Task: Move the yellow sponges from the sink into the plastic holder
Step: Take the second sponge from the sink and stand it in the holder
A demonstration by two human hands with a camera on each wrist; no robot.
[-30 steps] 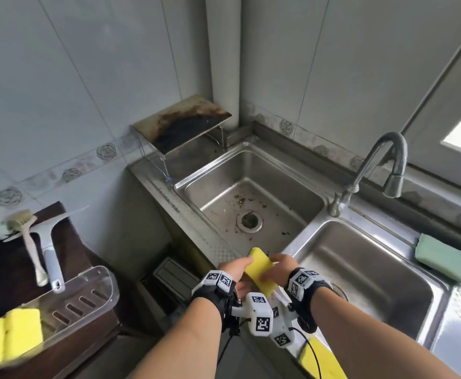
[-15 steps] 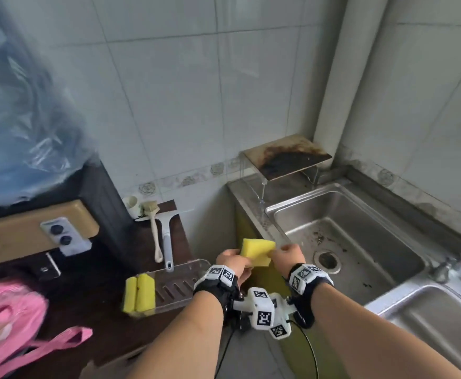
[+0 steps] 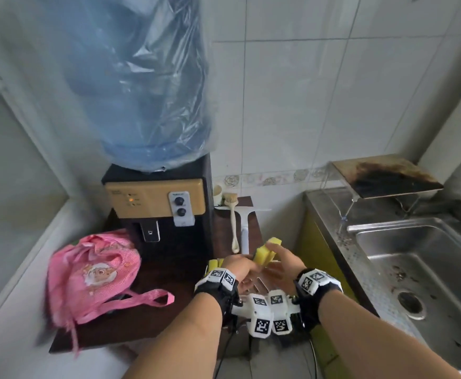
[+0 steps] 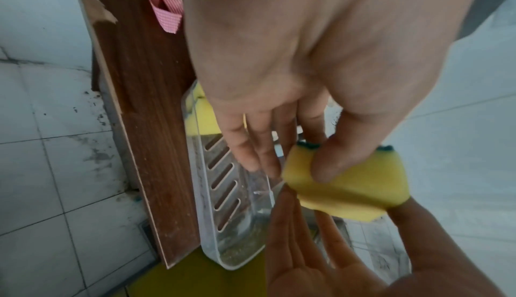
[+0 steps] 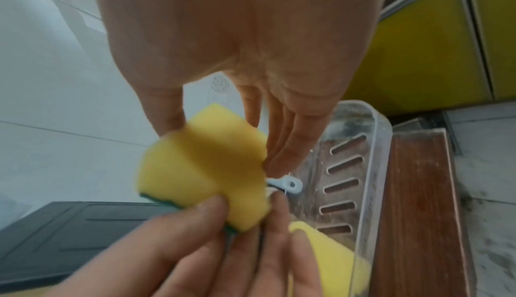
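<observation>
Both hands hold one yellow sponge with a green scrub side. My left hand pinches its near end with thumb and fingers. My right hand grips the other end, its thumb on the edge and its fingers along the far side. The sponge hangs just above the clear slotted plastic holder, which lies on a dark wooden table. Yellow sponges stand at the holder's left end. The steel sink is to the right.
A white squeegee and a brush lie just behind the holder. A water dispenser with a blue bottle stands at the back of the table, a pink bag to the left. A scorched shelf board sits behind the sink.
Both hands have carried the sponge leftward from over the sink's edge to above the holder on the wooden table. The head view has swung left with them.
</observation>
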